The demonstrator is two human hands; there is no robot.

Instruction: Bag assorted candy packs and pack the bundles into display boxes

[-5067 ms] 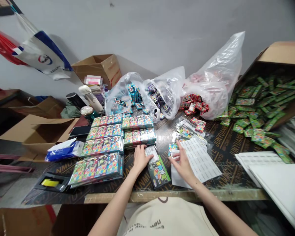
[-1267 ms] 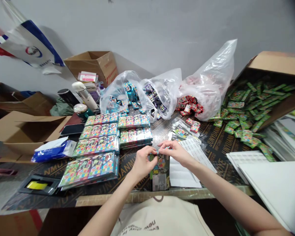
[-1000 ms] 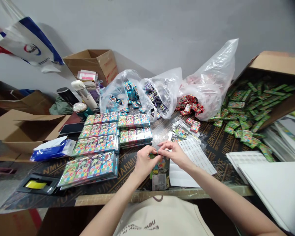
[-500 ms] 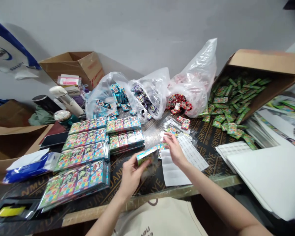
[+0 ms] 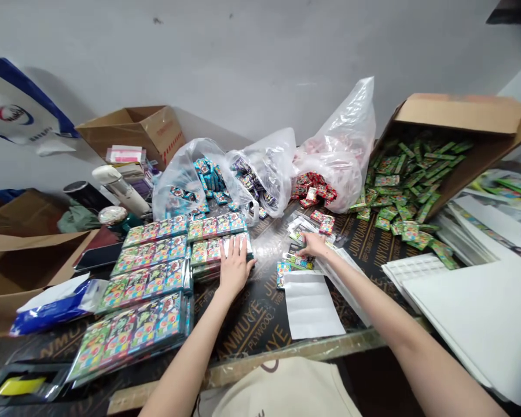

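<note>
My left hand (image 5: 235,267) lies with its fingers spread flat on a shorter stack of clear-wrapped packs (image 5: 204,253), each showing a row of colourful little boxes. Over a small pile of printed clear packets (image 5: 303,259) is my right hand (image 5: 315,245), its thumb and index finger apart and touching the pile; the other fingers are partly hidden. A single blue box (image 5: 282,274) sits by the pile, next to a white paper sheet (image 5: 311,304). Taller stacks of the same packs (image 5: 145,289) stand to the left.
Plastic bags hold blue boxes (image 5: 211,176), purple boxes (image 5: 252,179) and red boxes (image 5: 315,190) at the back. Green boxes spill from a tipped carton (image 5: 464,113). White sheets (image 5: 473,313) lie right; bottles (image 5: 121,190) and an open carton (image 5: 30,260) stand left.
My left hand has moved left and away from me, leaving the pack it held and resting on the short stack. My right hand has lost the small white piece and lowered onto the printed packets.
</note>
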